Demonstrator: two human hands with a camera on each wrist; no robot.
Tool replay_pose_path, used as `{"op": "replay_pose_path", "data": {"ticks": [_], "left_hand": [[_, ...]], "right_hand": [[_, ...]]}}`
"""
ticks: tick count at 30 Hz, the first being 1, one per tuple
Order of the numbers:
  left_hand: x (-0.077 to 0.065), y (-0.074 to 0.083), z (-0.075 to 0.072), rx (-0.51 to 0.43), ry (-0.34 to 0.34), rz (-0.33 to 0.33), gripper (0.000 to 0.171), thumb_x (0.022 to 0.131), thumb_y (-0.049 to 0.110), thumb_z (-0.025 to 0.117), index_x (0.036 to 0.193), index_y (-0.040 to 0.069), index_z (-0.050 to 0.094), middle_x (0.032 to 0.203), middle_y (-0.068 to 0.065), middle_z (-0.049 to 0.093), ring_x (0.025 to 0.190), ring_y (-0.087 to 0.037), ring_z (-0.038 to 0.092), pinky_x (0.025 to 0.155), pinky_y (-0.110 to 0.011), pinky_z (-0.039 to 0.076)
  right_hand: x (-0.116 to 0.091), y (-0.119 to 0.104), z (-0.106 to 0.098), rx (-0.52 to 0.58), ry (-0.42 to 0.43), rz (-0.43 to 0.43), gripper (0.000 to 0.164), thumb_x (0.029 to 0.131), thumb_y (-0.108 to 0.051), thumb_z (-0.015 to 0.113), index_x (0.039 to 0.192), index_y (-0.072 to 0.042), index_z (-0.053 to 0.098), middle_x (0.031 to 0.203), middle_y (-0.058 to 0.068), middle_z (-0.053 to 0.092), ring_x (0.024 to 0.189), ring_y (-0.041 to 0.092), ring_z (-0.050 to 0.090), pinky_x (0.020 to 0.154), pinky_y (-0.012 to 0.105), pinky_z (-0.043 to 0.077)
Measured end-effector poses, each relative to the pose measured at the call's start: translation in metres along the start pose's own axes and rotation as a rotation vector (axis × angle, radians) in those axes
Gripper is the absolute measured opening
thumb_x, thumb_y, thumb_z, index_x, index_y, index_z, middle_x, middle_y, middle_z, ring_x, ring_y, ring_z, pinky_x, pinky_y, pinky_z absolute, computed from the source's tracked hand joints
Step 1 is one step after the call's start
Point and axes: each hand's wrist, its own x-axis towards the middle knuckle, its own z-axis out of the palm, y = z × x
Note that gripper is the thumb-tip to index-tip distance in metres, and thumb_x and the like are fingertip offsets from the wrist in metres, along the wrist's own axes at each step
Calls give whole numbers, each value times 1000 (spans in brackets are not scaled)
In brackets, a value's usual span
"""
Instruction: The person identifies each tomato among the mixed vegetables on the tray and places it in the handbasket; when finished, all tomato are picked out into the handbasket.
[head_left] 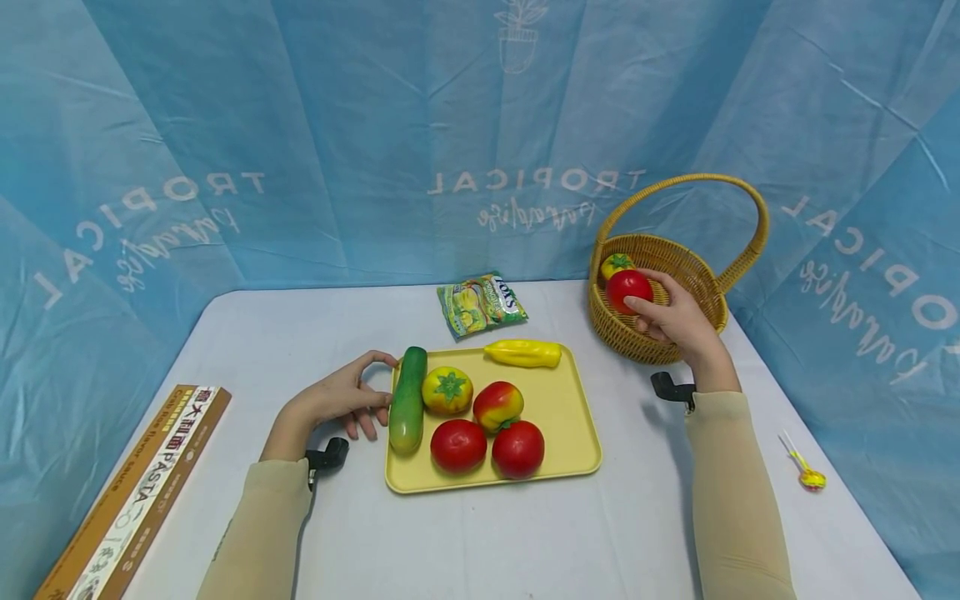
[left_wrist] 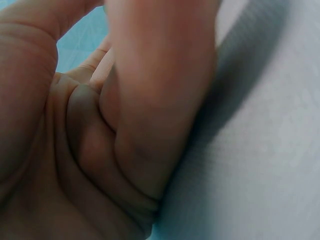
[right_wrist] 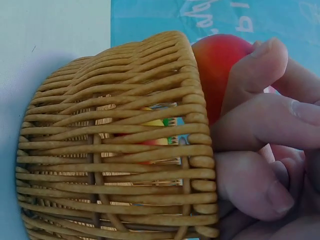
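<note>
1. A smooth, glossy red round fruit (head_left: 627,290) sits at the mouth of a tan, woven wicker basket (head_left: 618,337) with an arched handle, beyond and right of the flat yellow rectangular tray (head_left: 566,433).
2. The right hand (head_left: 675,312) pinches that fruit between thumb and fingers; a yellow fruit with a green leafy cap (head_left: 615,263) lies just behind it in the basket.
3. The left hand (head_left: 333,400), fingers loosely bent and holding nothing, is at the tray's left edge, near a long, shiny green cucumber (head_left: 408,404); contact is unclear.
4. A tapering yellow pepper (head_left: 525,353) and two plump red fruits (head_left: 459,446) also lie on the tray.
5. A white cloth surface (head_left: 525,542) spreads beneath the tray; a crinkled green bag (head_left: 483,306) lies beyond it, a long brown box (head_left: 142,500) to its left.
6. Creased blue fabric (head_left: 375,108) with pale lettering hangs behind the tray.
</note>
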Motion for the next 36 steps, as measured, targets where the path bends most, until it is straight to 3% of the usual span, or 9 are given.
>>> {"op": "replay_pose_path", "data": {"ticks": [10,19,23,28,36], "left_hand": [[0,1,0,2,-2,4,64,103,26,68,156,24,30,86,-12,80,60,-26,76,53,-34,62],[0,1,0,6,5,1,64,103,25,67,156,24,30,86,-12,80,60,-26,76,53,-34,62],[0,1,0,6,6,-2,64,104,25,67,156,24,30,86,-12,80,60,-26,76,53,-33,62],[0,1,0,5,8,-2,64,103,25,67,156,24,30,85,-12,80,59,-26,76,53,-33,62],[-1,1,1,-1,5,-1,65,103,24,68,156,24,30,85,-12,79,59,-26,76,53,-34,62]], "right_hand": [[-1,-1,1,28,8,16,81,102,-36,72,167,-22,28,66,-1,67,48,13,47,47,28,39],[15,17,-4,0,41,11,83,100,-44,73,167,-28,28,64,-3,65,45,12,39,46,29,32],[17,21,-4,-5,45,-5,84,98,-47,74,167,-29,30,65,-3,64,47,11,43,47,28,35],[18,21,-4,-10,33,-11,83,100,-44,73,167,-27,28,66,-3,64,48,10,45,47,28,35],[14,15,-2,-30,15,-29,81,101,-44,71,167,-26,28,65,-2,65,44,12,38,45,31,32]]}}
